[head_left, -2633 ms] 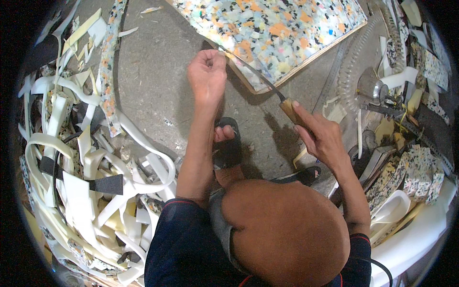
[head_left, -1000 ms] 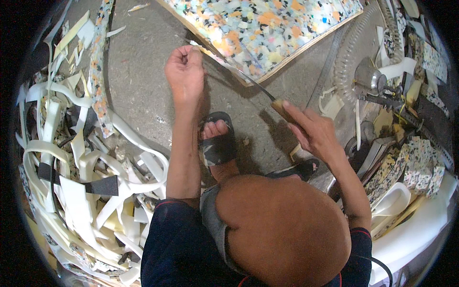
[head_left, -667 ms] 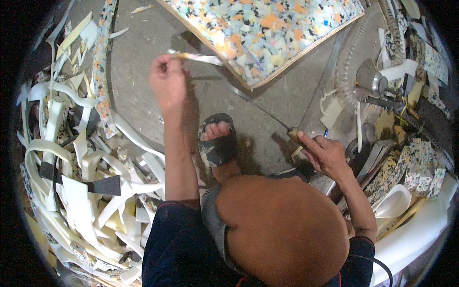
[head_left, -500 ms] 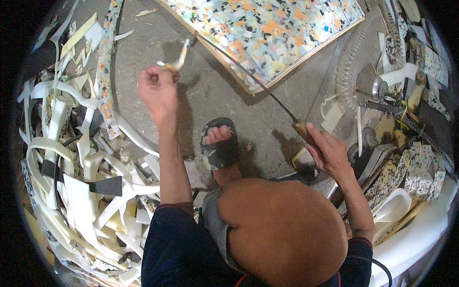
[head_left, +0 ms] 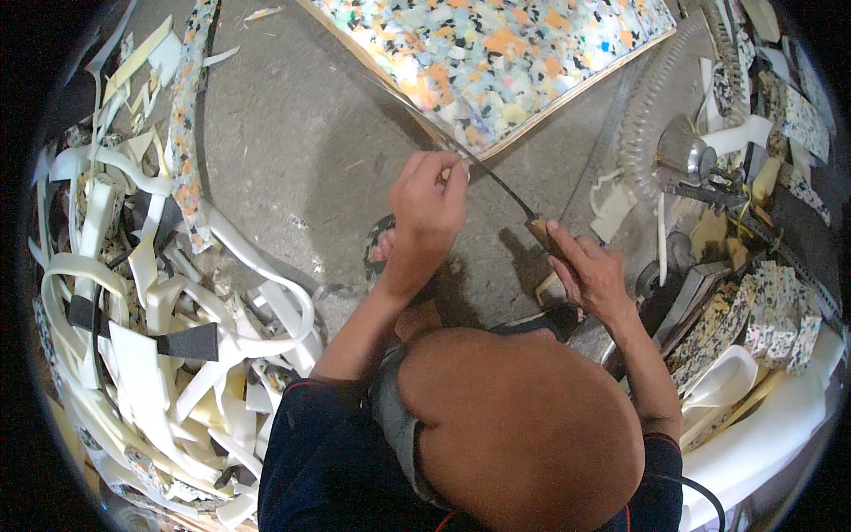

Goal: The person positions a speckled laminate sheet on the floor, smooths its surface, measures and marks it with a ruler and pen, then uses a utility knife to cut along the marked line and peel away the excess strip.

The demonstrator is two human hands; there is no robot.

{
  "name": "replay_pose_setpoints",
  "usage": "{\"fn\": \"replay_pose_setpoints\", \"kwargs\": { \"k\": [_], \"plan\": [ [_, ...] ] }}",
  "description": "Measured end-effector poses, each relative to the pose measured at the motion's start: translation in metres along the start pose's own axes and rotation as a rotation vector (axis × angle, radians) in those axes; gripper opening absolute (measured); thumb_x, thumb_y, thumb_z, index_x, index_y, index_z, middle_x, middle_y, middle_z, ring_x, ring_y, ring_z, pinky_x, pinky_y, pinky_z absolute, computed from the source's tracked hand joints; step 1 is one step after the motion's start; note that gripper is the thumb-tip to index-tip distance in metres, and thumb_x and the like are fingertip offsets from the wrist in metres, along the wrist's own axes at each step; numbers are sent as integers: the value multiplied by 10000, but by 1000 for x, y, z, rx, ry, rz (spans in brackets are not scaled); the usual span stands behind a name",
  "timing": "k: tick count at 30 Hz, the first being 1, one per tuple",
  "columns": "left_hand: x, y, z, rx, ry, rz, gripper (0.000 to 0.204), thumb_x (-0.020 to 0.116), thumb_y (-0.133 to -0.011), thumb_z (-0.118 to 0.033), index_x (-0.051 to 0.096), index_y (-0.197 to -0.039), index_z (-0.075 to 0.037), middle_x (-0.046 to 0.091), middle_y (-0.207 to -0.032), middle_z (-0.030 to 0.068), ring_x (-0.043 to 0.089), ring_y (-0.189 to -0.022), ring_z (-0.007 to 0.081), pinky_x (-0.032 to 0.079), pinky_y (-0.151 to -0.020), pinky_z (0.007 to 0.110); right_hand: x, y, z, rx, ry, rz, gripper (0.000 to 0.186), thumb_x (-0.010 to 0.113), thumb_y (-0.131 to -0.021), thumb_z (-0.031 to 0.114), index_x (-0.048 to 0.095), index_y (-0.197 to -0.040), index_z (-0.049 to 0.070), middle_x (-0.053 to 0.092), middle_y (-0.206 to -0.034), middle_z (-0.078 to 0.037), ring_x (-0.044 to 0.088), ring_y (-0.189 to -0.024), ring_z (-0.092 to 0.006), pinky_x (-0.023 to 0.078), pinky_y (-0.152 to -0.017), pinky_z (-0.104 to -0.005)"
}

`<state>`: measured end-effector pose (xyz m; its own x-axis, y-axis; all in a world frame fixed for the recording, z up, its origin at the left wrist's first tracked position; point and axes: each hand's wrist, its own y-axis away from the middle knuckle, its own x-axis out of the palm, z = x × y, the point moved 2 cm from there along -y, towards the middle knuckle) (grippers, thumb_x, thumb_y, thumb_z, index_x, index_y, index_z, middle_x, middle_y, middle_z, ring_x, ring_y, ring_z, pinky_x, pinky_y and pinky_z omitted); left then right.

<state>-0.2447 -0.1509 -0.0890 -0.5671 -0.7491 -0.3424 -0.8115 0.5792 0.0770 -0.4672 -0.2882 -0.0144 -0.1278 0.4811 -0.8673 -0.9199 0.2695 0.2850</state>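
Observation:
My right hand [head_left: 592, 270] is closed round the wooden handle of a long, thin-bladed knife [head_left: 503, 184]. Its dark blade runs up and left to the near corner of a thick slab of speckled, multicoloured foam [head_left: 523, 62], where the far part lies along the slab's left edge. Close below that corner, my left hand [head_left: 427, 208] is closed, thumb and fingers pinched together beside the blade. A small pale bit shows at the fingertips, but what it is I cannot make out.
Heaped white foam offcuts [head_left: 146, 372] fill the left side, beside a long speckled foam strip [head_left: 188, 124]. At right are a coiled clear hose [head_left: 634, 133], a metal tool [head_left: 687, 151] and stacked speckled foam blocks [head_left: 780, 315]. My sandalled foot is partly behind my left arm.
My left hand has swung right from the floor at left to the slab's corner. The pale strip at its fingers no longer shows. The knife has shifted slightly left and up.

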Motion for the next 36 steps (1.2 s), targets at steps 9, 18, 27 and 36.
{"fn": "replay_pose_setpoints", "kwargs": {
  "k": [9,18,27,36],
  "plan": [
    [4,-3,4,23,-142,-59,101,752,-870,-92,722,-926,-13,650,-802,137,646,-649,248,511,-608,354,5,-14,10,42,-1,2,655,753,-897,197,519,-1507,241,527,-760,-78,575,-577,-279,476,-510,-414],
    [8,-6,1,105,-124,-57,45,709,-862,-48,682,-876,-15,614,-784,140,612,-618,269,489,-579,368,7,-25,14,30,-25,-37,664,756,-891,199,518,-1509,246,515,-744,-68,568,-555,-273,470,-496,-405],
    [-22,7,21,117,-157,-120,26,681,-882,-33,667,-894,-14,618,-796,118,603,-633,209,473,-583,341,-8,51,-15,-14,31,148,684,788,-856,219,531,-1489,213,547,-727,-78,590,-576,-283,495,-541,-423],
    [-70,-60,77,-442,437,-379,281,651,-963,-170,683,-1148,39,708,-951,134,670,-867,205,534,-802,356,-69,-105,-2,47,-13,-356,376,664,-924,64,563,-1279,-6,657,-1107,-272,674,-932,-459,546,-806,-475]
  ]
}}
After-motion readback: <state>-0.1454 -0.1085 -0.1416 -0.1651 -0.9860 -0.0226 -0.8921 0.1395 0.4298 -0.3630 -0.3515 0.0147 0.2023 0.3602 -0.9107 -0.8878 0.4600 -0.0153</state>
